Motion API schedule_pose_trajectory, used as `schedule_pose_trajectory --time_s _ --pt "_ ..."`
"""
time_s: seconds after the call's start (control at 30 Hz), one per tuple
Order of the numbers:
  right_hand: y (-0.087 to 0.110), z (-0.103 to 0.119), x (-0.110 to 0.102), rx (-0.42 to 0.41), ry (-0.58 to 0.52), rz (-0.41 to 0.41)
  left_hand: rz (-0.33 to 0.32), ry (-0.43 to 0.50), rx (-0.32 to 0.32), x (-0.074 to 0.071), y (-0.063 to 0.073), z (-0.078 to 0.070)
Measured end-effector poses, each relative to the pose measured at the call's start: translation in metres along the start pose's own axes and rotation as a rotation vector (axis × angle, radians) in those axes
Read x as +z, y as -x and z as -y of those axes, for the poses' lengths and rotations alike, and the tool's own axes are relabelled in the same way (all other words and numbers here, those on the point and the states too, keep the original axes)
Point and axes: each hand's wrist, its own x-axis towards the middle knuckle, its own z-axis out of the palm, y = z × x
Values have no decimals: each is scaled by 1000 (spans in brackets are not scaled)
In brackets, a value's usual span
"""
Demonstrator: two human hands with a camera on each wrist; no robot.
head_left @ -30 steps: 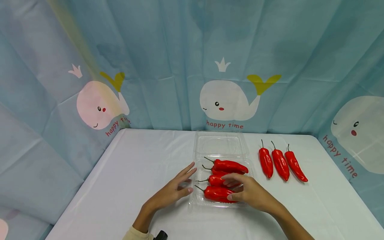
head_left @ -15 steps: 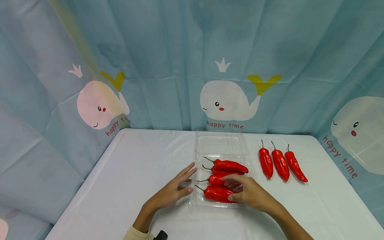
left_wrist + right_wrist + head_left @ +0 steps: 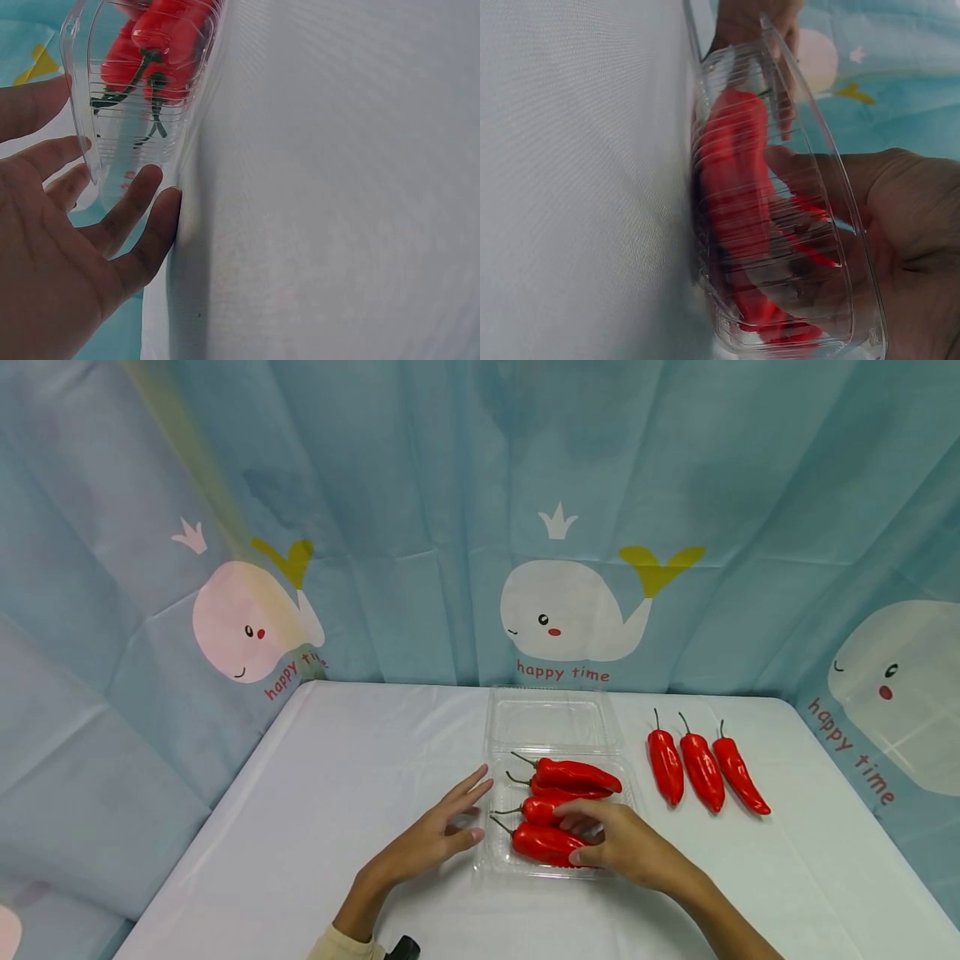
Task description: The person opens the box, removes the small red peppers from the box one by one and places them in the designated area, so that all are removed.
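Note:
A clear plastic clamshell box (image 3: 495, 860) stands on the table with several red chili peppers lying side by side in it, stems to the left. My right hand (image 3: 626, 843) reaches over its right side, thumb and curled fingers about the tip end of the front chili pepper (image 3: 542, 843). Its fingertips overlap the second pepper (image 3: 538, 811). In the right wrist view the thumb (image 3: 780, 161) lies against the red pepper, seen through the box wall. My left hand (image 3: 427, 839) is spread at the box's left edge, fingertips right at the wall in the left wrist view (image 3: 112, 232).
Three more red chili peppers (image 3: 701, 768) lie in a row on the white-covered table (image 3: 360, 735), right of the box. The box's hinged lid (image 3: 552, 722) lies folded back behind it. A blue curtain (image 3: 420, 527) with whale prints hangs beyond the table.
Between the earlier frames and now, the front pepper has turned slightly, its stem end shifting a little back and right. Both hands have stayed almost in place.

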Motion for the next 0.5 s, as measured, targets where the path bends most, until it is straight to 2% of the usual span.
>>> schedule_pose_trajectory --time_s 0.5 --pt "-2 -1 3 18 65 24 -1 -10 16 0 0 0"
